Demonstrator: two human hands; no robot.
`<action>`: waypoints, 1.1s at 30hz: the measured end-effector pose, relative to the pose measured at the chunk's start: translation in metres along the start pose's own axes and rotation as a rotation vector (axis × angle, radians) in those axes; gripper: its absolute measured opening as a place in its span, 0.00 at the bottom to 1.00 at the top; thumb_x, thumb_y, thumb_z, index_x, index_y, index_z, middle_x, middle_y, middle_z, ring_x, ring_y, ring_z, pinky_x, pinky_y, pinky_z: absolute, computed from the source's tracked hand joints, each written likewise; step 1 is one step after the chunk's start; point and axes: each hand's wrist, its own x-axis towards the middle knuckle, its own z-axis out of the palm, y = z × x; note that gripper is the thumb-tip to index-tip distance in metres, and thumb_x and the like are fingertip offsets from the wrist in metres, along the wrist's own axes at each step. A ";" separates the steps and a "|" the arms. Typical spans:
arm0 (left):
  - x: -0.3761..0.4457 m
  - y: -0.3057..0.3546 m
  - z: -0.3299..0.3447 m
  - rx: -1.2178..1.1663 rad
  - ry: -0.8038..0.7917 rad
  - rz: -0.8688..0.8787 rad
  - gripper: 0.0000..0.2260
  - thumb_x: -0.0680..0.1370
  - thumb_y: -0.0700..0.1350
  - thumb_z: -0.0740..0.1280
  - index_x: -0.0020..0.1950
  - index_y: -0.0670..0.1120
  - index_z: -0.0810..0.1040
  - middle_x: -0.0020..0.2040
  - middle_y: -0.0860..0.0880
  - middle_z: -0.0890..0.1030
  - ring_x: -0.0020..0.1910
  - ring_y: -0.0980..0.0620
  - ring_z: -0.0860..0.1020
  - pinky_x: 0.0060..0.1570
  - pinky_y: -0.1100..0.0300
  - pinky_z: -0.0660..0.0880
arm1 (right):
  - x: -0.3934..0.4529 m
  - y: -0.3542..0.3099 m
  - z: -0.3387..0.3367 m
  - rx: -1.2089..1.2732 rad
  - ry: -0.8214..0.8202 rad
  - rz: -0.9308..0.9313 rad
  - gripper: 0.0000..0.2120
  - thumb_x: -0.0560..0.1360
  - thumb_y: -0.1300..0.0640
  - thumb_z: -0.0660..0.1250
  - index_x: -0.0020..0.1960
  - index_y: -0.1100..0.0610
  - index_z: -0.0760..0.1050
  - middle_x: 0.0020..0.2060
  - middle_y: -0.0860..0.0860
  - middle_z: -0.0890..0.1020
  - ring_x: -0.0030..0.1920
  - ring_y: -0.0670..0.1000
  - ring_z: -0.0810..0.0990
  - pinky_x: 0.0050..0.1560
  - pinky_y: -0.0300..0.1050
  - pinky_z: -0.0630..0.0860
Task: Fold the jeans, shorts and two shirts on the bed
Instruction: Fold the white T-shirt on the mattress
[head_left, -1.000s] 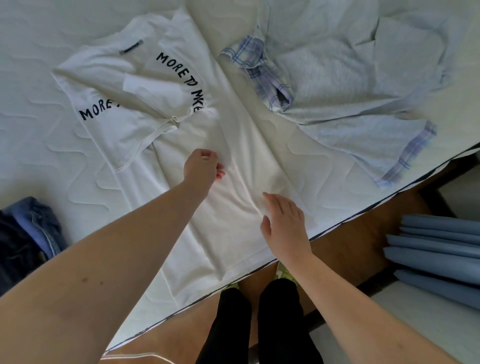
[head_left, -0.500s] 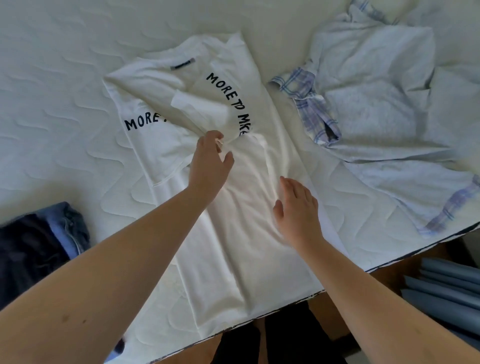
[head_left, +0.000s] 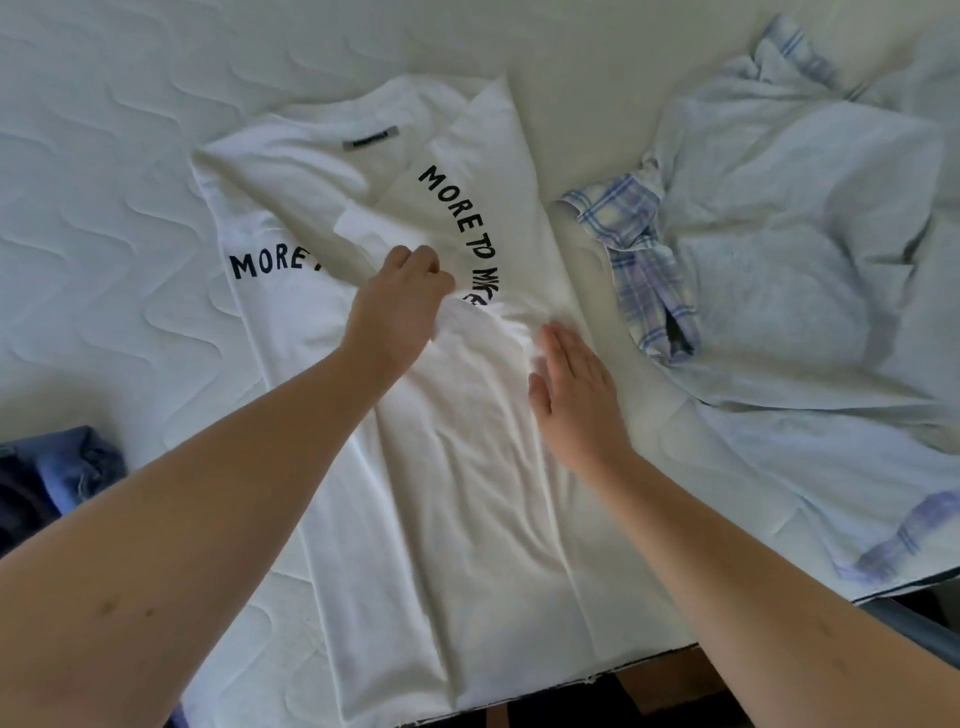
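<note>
Head view: my left hand (head_left: 400, 306) pinches a fold of the white printed cotton T-shirt (head_left: 467, 467); my right hand (head_left: 576, 395) lies flat on it. I judge I'm mid-fold; next, lay that fold over and smooth it.

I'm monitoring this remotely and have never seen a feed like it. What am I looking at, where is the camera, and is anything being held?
There is no machine here: a person works with two bare hands, and one wide-angle camera on their head looks down at a bed. A white T-shirt with black lettering lies spread out, its sides folded in. The left hand has its fingers curled on a folded-in sleeve near the chest, seemingly pinching the cloth. The right hand lies flat and open on the shirt's middle. To the right lies a rumpled pale blue shirt with checked cuffs, not yet folded. Dark blue clothing shows at the left edge.
</note>
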 end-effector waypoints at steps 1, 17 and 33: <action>-0.001 -0.005 -0.004 -0.012 0.017 0.013 0.15 0.70 0.28 0.64 0.52 0.40 0.81 0.53 0.42 0.76 0.53 0.40 0.71 0.38 0.50 0.76 | 0.001 0.003 0.000 -0.011 -0.013 0.007 0.27 0.83 0.54 0.54 0.79 0.57 0.53 0.79 0.52 0.57 0.79 0.49 0.53 0.77 0.46 0.49; -0.036 0.081 0.015 -0.823 -0.204 -0.576 0.12 0.80 0.50 0.65 0.55 0.41 0.77 0.40 0.45 0.83 0.42 0.46 0.81 0.47 0.52 0.77 | -0.054 0.002 0.015 -0.245 0.185 -0.037 0.14 0.74 0.46 0.63 0.51 0.57 0.75 0.46 0.54 0.76 0.45 0.57 0.75 0.46 0.51 0.69; -0.022 0.087 0.033 -1.181 -0.186 -0.934 0.11 0.74 0.45 0.73 0.48 0.49 0.72 0.44 0.46 0.81 0.37 0.48 0.82 0.41 0.51 0.82 | -0.059 -0.012 -0.002 -0.201 0.099 -0.016 0.14 0.75 0.54 0.61 0.31 0.57 0.72 0.24 0.52 0.73 0.27 0.56 0.73 0.33 0.47 0.69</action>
